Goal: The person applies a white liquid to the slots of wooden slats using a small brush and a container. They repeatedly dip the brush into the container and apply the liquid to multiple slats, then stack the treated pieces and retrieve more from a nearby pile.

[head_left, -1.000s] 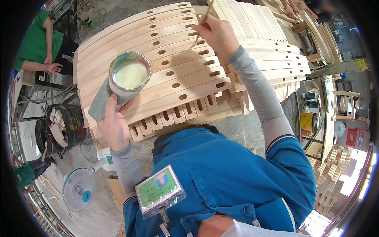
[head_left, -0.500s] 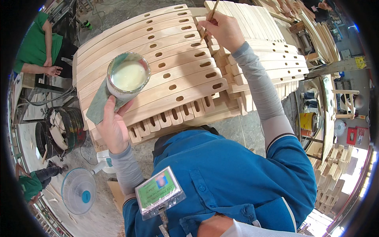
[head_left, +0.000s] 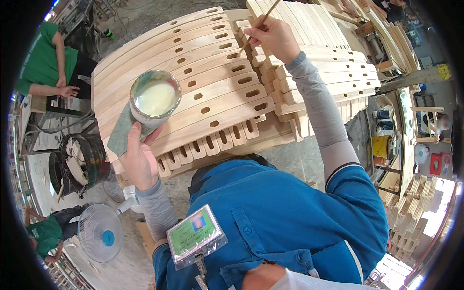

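My left hand (head_left: 140, 162) is closed around the lower part of a round cup (head_left: 144, 119) of creamy pale liquid. A flat grey-green piece (head_left: 120, 131), like a sheet of sandpaper, sticks out beside the cup, against the same hand. My right hand (head_left: 276, 39) pinches a thin wooden stick (head_left: 268, 14), slanting down to the left. Its lower tip is at an oval slot near the right end of a pale wooden slat (head_left: 212, 62); whether it has bristles is too small to tell. Several such slotted slats lie side by side in a stack under both hands.
More stacked slats (head_left: 333, 72) stand to the right. At left are a dark drum (head_left: 87, 162) with scraps, a standing fan (head_left: 100, 233) and a person in green (head_left: 50, 58). Another person in green (head_left: 47, 234) is lower left. A yellow bucket (head_left: 382, 146) sits at right.
The view has shifted slightly. The stick's tip stays at about the same slot, leaning a little more. The cup sits slightly lower in view, still in my left hand.
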